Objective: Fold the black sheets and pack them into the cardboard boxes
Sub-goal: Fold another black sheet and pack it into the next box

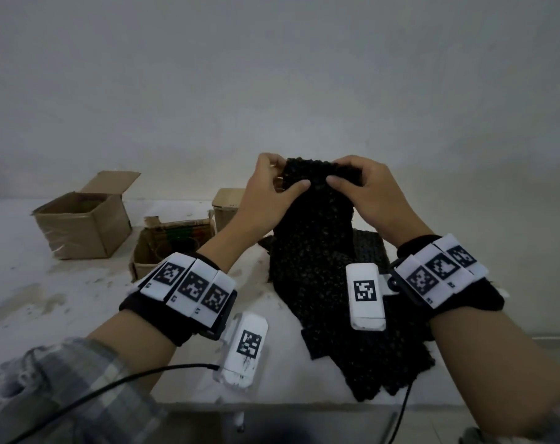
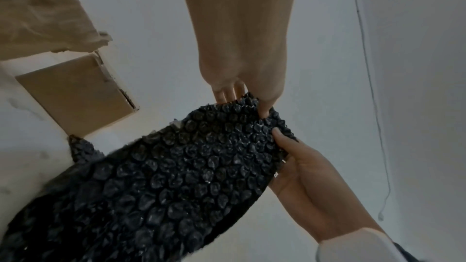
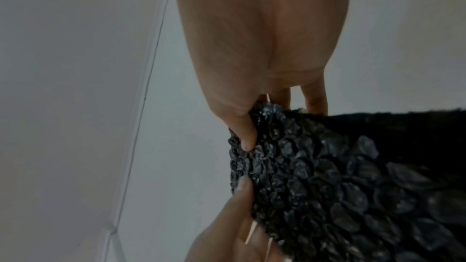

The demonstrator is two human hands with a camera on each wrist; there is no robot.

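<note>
In the head view, the left hand (image 1: 266, 190) and the right hand (image 1: 365, 190) hold the top edge of a black bubble-wrap sheet (image 1: 314, 251) up above the white table (image 1: 64, 302), thumbs pinching its near face and fingers curled behind. The sheet hangs down and its lower end lies on the table, over another black sheet (image 1: 370, 248) lying flat. 3 cardboard boxes stand to the left: an open box (image 1: 80, 229) far left, an open box with printed flaps (image 1: 173, 238) nearer, and a small box (image 1: 226, 206) behind the left hand.

In the left wrist view, the left hand (image 2: 242, 63) pinches the bubble sheet (image 2: 176, 176) at its upper corner, and the right hand (image 2: 310, 182) grips the same edge just beside it. A box (image 2: 75, 95) sits on the table at left.

In the right wrist view, the right hand (image 3: 254, 51) clamps the sheet (image 3: 327, 176) by thumb, with the left hand (image 3: 234, 226) pinching just below.
</note>
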